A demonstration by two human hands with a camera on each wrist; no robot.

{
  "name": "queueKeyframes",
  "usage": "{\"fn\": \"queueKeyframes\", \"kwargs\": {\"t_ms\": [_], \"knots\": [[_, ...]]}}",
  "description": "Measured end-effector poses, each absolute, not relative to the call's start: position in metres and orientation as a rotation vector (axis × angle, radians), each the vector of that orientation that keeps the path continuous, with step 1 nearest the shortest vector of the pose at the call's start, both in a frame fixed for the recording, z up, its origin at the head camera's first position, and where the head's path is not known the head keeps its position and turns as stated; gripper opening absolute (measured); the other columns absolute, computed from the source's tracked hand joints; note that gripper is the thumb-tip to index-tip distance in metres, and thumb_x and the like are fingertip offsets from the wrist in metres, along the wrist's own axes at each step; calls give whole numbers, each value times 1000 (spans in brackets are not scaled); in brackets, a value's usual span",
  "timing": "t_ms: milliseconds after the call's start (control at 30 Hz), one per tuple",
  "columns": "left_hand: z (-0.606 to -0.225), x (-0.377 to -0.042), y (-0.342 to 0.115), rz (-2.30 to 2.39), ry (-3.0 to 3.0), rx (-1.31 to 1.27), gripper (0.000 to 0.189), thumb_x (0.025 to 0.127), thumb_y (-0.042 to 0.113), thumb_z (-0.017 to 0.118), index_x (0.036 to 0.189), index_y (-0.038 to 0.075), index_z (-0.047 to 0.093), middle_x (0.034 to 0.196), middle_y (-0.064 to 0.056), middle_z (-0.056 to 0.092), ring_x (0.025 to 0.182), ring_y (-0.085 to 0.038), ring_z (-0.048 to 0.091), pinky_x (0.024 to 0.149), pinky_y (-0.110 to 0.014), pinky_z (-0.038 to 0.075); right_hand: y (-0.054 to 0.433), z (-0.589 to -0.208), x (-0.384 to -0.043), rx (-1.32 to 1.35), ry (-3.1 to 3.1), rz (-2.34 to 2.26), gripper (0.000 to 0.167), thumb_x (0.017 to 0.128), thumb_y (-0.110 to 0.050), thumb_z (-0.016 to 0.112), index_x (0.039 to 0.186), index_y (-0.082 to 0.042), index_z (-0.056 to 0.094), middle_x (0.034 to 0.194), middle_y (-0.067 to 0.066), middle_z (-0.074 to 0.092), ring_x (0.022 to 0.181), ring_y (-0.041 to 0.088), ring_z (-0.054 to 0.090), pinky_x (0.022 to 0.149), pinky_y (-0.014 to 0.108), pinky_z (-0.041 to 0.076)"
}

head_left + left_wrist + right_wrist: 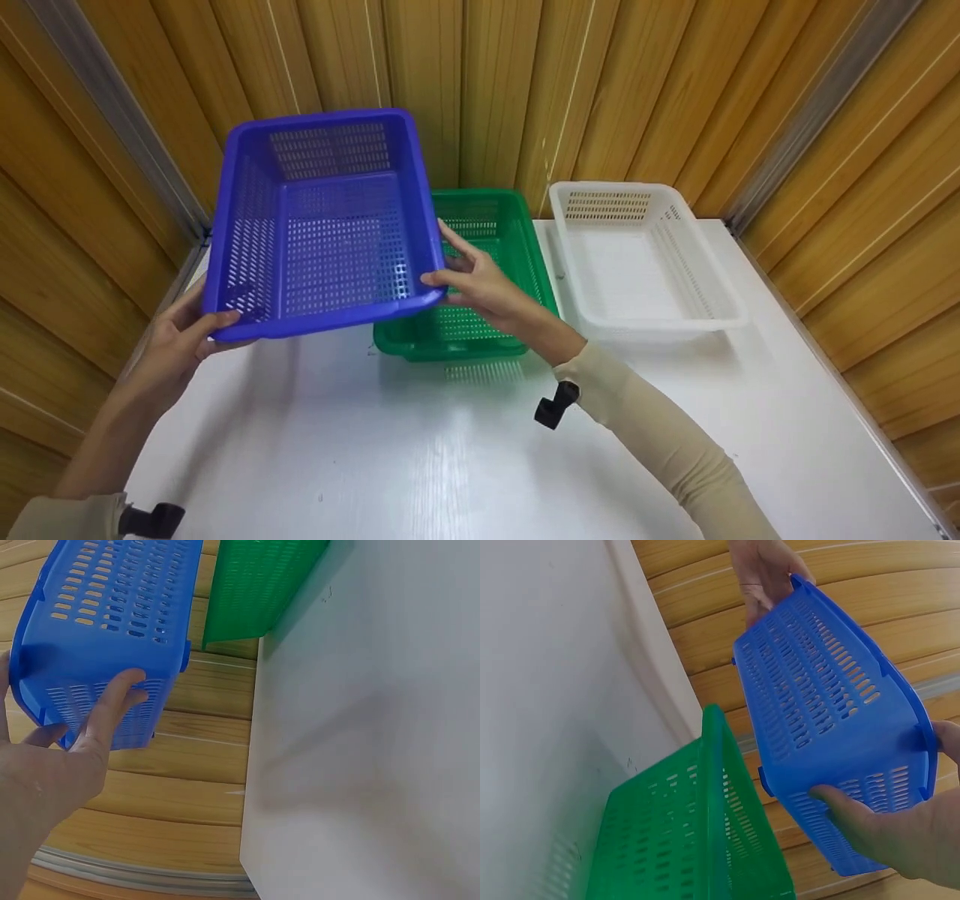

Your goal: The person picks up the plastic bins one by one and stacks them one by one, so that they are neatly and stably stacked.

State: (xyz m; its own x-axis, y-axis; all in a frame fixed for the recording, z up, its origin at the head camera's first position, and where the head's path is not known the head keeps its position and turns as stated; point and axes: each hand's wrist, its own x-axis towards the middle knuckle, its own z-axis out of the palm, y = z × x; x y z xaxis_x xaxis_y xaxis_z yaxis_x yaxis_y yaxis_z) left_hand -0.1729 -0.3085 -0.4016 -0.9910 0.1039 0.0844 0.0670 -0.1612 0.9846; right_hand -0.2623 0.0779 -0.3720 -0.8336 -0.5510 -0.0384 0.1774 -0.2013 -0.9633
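Both hands hold a blue plastic basket (pixel 341 240) with slotted sides, raised above the white table and tilted so its inside faces the head camera. The left hand (pixel 171 346) grips its near left corner, thumb over the rim and fingers along the outer wall. At the near right corner the right hand (pixel 487 289) pinches the rim, its thumb on top. A green basket (pixel 536 277) stands on the table behind and below, partly hidden by the blue one and the right hand. In the left wrist view, fingers (pixel 112 701) press against the blue basket's outer side.
A white basket (pixel 585 277) stands on the table to the right of the green one. The white table (pixel 450 450) ends at wood-look panel walls (pixel 495 90) at the back and both sides. Metal strips (pixel 817 112) run up the corners.
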Motion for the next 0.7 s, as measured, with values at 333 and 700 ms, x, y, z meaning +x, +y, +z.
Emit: {"fn": "queueKeyframes", "kwargs": {"t_ms": [333,700], "knots": [[-397,-185,-278,2162,2176,177,79,102,13,61,166,21,14,139,1,49,116,-10,62,91,-24,59,113,-371,-261,-381,1674,-2091,89,93,0,67,164,-33,23,154,23,45,140,43,50,102,50,55],[-394,-193,-248,2042,2236,158,82,102,20,63,165,28,12,165,-17,28,129,-16,55,98,-25,55,147,-372,-262,-401,1711,-2086,88,94,0,65,164,-31,22,155,24,45,140,44,50,102,51,55]]}}
